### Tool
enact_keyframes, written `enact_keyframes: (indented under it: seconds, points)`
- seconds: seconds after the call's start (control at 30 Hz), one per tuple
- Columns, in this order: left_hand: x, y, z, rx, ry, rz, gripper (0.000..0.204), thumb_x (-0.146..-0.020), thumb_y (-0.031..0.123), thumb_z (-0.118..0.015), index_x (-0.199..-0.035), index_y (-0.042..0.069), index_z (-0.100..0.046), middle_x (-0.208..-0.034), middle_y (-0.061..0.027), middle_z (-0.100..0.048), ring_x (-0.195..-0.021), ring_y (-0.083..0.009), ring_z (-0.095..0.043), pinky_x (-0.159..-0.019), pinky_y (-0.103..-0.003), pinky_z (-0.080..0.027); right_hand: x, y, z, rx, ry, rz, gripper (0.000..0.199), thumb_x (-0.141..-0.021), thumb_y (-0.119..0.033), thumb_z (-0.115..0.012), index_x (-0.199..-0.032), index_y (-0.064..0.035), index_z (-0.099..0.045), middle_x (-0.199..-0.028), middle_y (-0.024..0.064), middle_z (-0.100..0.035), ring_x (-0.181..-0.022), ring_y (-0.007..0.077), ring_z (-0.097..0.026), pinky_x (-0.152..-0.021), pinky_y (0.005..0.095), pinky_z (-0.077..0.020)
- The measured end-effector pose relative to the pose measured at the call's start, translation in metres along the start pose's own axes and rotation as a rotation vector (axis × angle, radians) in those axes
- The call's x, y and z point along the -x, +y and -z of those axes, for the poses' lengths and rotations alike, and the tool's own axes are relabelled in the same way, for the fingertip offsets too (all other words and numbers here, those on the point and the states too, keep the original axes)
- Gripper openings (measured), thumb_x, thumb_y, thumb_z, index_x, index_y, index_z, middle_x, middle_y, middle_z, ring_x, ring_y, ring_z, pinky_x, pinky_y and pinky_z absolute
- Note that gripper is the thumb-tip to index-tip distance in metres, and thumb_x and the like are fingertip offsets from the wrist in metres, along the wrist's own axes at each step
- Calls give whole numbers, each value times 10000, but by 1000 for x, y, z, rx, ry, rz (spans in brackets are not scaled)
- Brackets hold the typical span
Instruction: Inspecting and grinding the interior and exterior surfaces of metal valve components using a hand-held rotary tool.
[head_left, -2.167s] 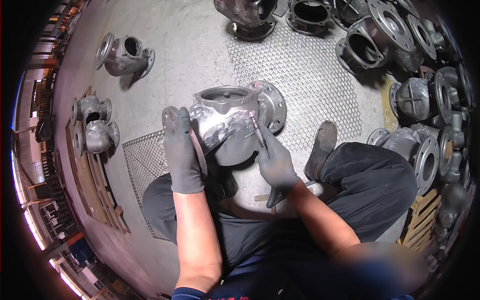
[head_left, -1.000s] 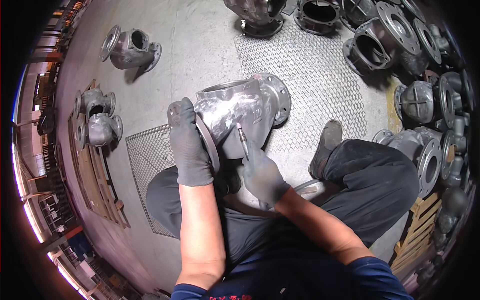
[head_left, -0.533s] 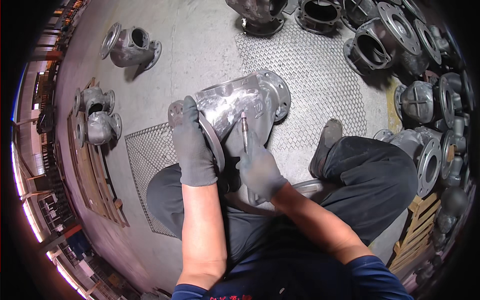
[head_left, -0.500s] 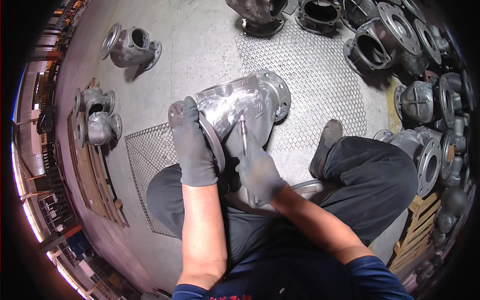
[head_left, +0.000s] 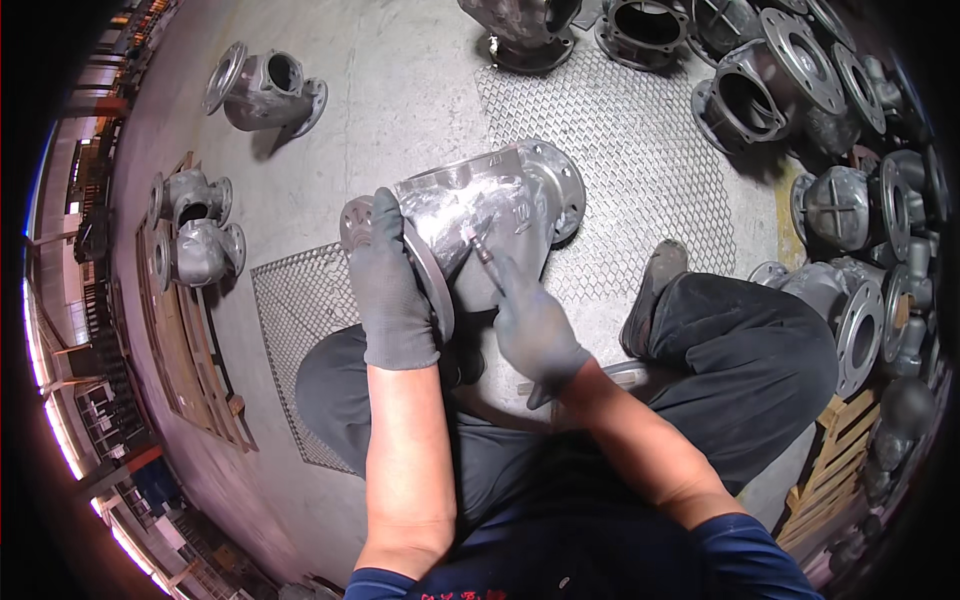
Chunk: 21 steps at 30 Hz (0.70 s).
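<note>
Between my legs, straight ahead: grey metal valve body (head_left: pixel 520 225), top rim nearly edge-on to me and slanting up to the right. Can't tell what it rests on. Upper side is bright and streaky, almost mirror-like in the middle; lower belly is duller, darker grey. Raised cast marks on its right flank. Right flange (head_left: pixel 567 195) shows bolt holes; left flange (head_left: pixel 432 280) has a smoother, even grey rim.

Hands apart, both in grey gloves. Left hand (head_left: pixel 393 290) lies flat along the valve body's left flange, one digit pointing up; can't see if the rest curl round it. Right hand (head_left: pixel 540 330) is closed round a slim pencil-shaped tool (head_left: pixel 485 252), its pale tip right at the valve body's bright patch. Contact or hair gap, can't tell.

Behind and right of the valve body: diamond mesh sheet (head_left: pixel 665 190). Second mesh sheet (head_left: pixel 300 350) to its left. Lone flanged casting (head_left: pixel 262 103) beyond it, far left. Stacked castings (head_left: pixel 838 205) crowd well off to its right.
</note>
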<state>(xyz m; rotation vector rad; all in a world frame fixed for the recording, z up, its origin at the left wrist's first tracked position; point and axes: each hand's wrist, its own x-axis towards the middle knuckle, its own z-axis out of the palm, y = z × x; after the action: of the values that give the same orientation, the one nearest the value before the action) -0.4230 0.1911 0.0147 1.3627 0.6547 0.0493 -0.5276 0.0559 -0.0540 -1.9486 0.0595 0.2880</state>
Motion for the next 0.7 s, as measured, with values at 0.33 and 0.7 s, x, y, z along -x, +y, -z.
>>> enact_keyframes:
  seconds: [0.33,0.7]
  points:
    - [2,3,4,-50,40,52,425,-1008,507,-750,-822,157,-597,-714,8,-557,-569,-135,-530,-520,-300,-436,-10,-19,30,-21,-225,-145,656,-940,7,-529,-1584,14,-402,-1379,349,-611,-1232,513,-629,-1079,531,-513]
    - [2,4,0,-60,14,16,383,-1083,395,-678,-1141,16,-667,-981,-51,-668,-848,-131,-618,-766,-288,-523,4,10,-6,-20,-32,40,724,-914,1,-548,-1609,23,-350,-1459,333,-557,-1263,507,-604,-1091,524,-504]
